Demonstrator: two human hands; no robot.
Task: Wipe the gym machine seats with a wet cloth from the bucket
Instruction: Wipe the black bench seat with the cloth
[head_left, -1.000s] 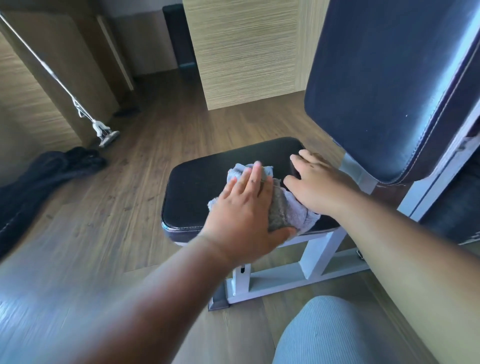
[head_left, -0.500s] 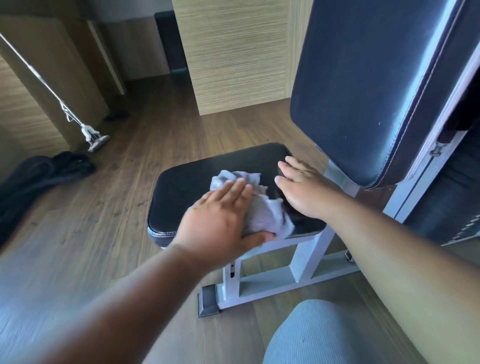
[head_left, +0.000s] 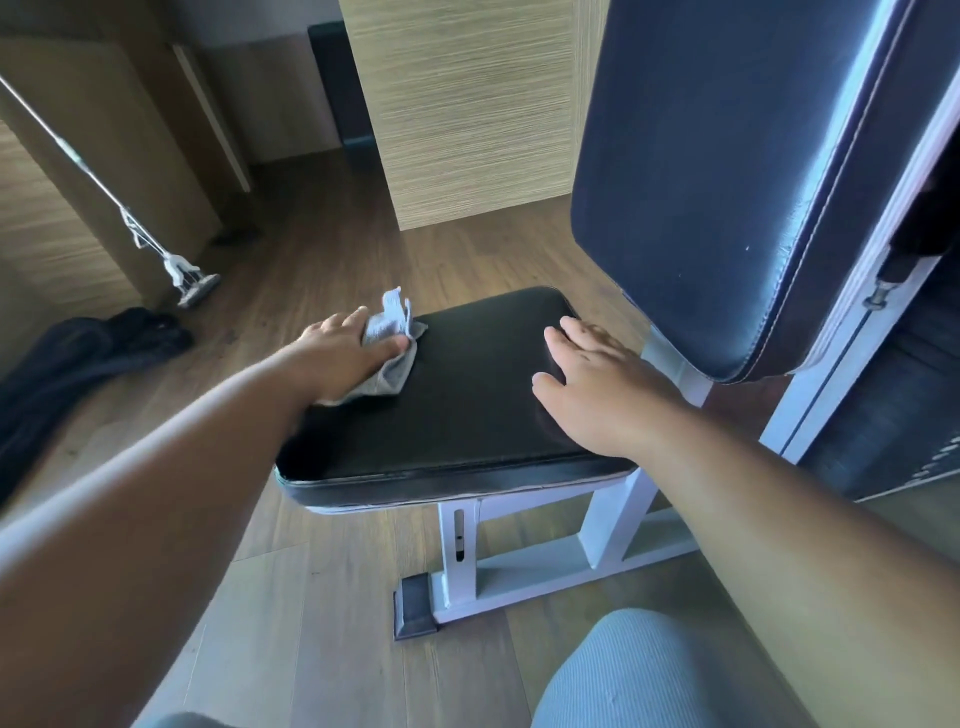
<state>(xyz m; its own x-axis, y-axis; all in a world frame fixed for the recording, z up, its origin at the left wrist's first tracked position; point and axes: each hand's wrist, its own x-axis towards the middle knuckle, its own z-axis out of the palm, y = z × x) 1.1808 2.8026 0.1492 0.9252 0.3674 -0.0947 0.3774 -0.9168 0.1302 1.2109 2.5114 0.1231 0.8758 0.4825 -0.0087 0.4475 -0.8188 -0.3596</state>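
Note:
A black padded seat (head_left: 467, 395) on a white metal frame fills the middle of the head view. My left hand (head_left: 343, 353) lies at the seat's far left edge, fingers stretched over a crumpled grey cloth (head_left: 392, 343) and pressing it onto the pad; part of the cloth sticks up past my fingertips. My right hand (head_left: 592, 374) rests flat on the right side of the seat, fingers straight, holding nothing. The tall black backrest (head_left: 727, 182) rises just beyond it. No bucket is in view.
The white frame (head_left: 524, 566) has a black rubber foot (head_left: 413, 608) on the wooden floor. A mop head (head_left: 192, 286) on a slanting pole stands at the left, with dark clothing (head_left: 78, 358) beside it. My knee in grey fabric (head_left: 649, 675) shows at the bottom.
My left hand has swept the cloth from the middle of the seat across to its far left edge. My right hand has stayed on the seat's right side.

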